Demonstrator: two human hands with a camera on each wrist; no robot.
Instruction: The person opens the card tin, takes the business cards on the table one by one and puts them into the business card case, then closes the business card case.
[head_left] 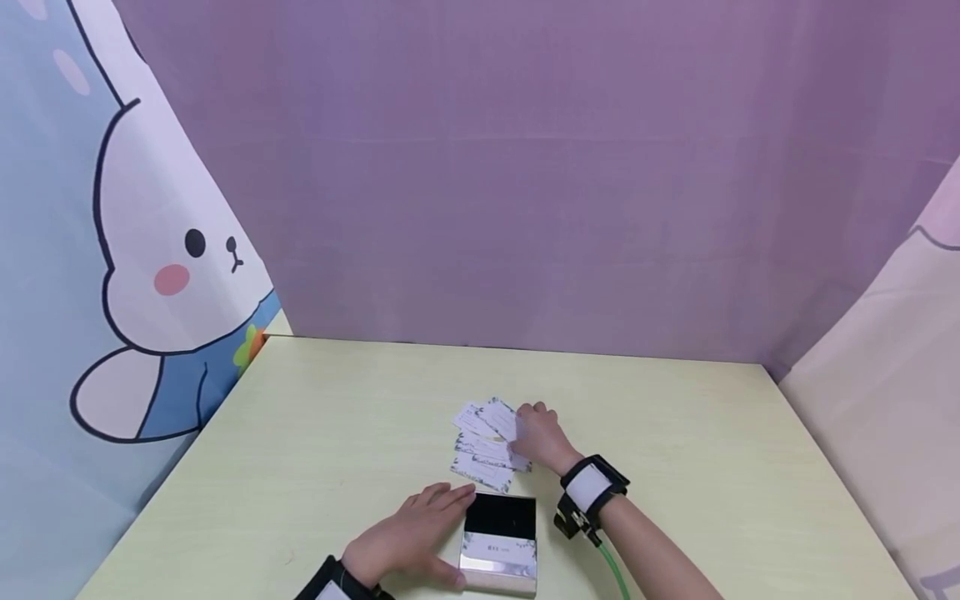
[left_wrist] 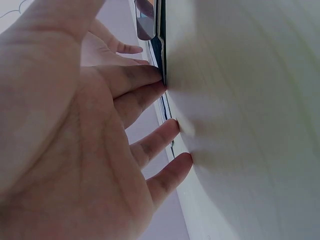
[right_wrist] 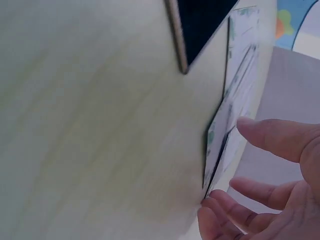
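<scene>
Stretching pale green, table [head_left: 720, 467] meets purple backdrop [head_left: 525, 167].

Bright, even, soft-shadowed light; head view sharp, both wrist views blurred close up.

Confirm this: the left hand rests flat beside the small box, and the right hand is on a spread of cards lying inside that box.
Not quite. The cards lie on the table just beyond the box, not inside it, as the head view shows. The rest holds: the left hand rests flat beside the box, and the right hand is on the spread of cards.
</scene>
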